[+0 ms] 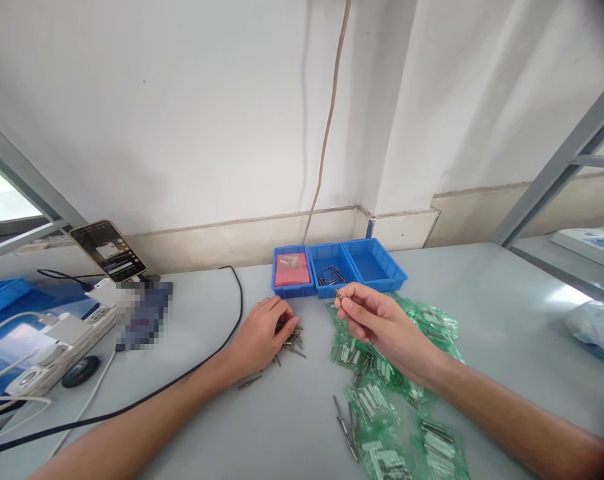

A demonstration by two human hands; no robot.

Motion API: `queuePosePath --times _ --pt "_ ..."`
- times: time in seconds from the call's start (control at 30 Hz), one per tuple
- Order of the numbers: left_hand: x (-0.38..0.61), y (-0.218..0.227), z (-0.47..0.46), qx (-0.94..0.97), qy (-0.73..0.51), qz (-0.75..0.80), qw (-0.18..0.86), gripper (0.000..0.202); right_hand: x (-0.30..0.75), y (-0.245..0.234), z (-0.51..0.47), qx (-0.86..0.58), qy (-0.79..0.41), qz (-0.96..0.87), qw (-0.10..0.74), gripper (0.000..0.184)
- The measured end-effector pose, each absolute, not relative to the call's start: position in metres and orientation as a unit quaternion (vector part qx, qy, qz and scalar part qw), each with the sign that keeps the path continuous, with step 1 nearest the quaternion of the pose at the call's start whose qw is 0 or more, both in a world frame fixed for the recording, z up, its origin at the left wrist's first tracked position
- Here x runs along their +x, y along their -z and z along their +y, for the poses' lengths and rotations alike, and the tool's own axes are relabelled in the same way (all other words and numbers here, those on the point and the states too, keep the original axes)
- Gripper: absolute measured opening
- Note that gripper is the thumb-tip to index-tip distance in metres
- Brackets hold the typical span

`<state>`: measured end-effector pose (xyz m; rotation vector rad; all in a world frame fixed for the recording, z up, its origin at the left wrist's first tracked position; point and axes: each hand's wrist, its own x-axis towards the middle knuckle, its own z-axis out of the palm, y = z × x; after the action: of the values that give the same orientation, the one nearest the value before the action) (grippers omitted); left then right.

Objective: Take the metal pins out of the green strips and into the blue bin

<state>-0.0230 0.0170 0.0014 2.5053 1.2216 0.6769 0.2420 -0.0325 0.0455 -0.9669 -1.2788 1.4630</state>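
Observation:
My left hand (262, 337) rests curled on the table, its fingers closed over a small pile of slim metal pins (295, 343). Some pins show between thumb and forefinger; the fingertips are partly hidden. Raised before the blue bins, my right hand (375, 312) pinches a metal pin (338, 295) between thumb and fingers. Below it lie several green plastic bags (375, 403) packed with similar pins. Loose pins (346, 430) lie left of the bags, and a single pin (250, 382) is near my left wrist.
Three blue bins stand by the wall: one with a red packet (292, 269), a middle bin (319, 252) with loose pins, and a right bin (375, 267). A black cable (235, 327) crosses the table at left, near a phone (107, 250) and a power strip (89, 327).

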Motion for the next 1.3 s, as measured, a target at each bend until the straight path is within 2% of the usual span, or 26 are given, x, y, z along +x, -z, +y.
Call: queuePosePath --times 0.17,0.3,0.37,0.47,0.63,0.83,1.0,1.2,1.3 --pt "-0.0232 -0.0016 0.0168 0.864 -0.234 0.422 0.142 0.018 0.2427 -0.0479 -0.0294 -0.356 -0.663 -0.439 0.491 0.025" --pt "-0.0237 -0.0004 0.0175 0.866 -0.233 0.420 0.142 0.019 0.2444 -0.0474 -0.0261 -0.358 -0.661 -0.444 0.488 0.028" --pt "-0.0239 0.0000 0.0177 0.866 -0.232 0.420 0.143 0.019 0.2456 -0.0457 -0.0253 -0.388 -0.622 -0.486 0.476 0.030" --pt "-0.0236 -0.0003 0.0173 0.865 -0.231 0.422 0.142 0.019 0.2466 -0.0422 -0.0260 -0.442 -0.495 -0.597 0.451 0.030" --pt "-0.0230 -0.0015 0.0169 0.867 -0.233 0.419 0.139 0.020 0.2465 -0.0389 -0.0305 -0.470 -0.298 -0.714 0.426 0.017" --pt "-0.0230 -0.0021 0.0167 0.865 -0.231 0.423 0.139 0.019 0.2472 -0.0383 -0.0321 -0.474 -0.235 -0.746 0.403 0.010" --pt "-0.0225 -0.0030 0.0157 0.863 -0.227 0.428 0.142 0.020 0.2462 -0.0412 -0.0316 -0.477 -0.288 -0.713 0.426 0.008" --pt "-0.0233 -0.0017 0.0163 0.865 -0.231 0.422 0.139 0.021 0.2473 -0.0449 -0.0262 -0.458 -0.467 -0.606 0.453 0.032" --pt "-0.0236 -0.0008 0.0168 0.865 -0.232 0.423 0.138 0.020 0.2476 -0.0468 -0.0248 -0.441 -0.547 -0.529 0.476 0.037"
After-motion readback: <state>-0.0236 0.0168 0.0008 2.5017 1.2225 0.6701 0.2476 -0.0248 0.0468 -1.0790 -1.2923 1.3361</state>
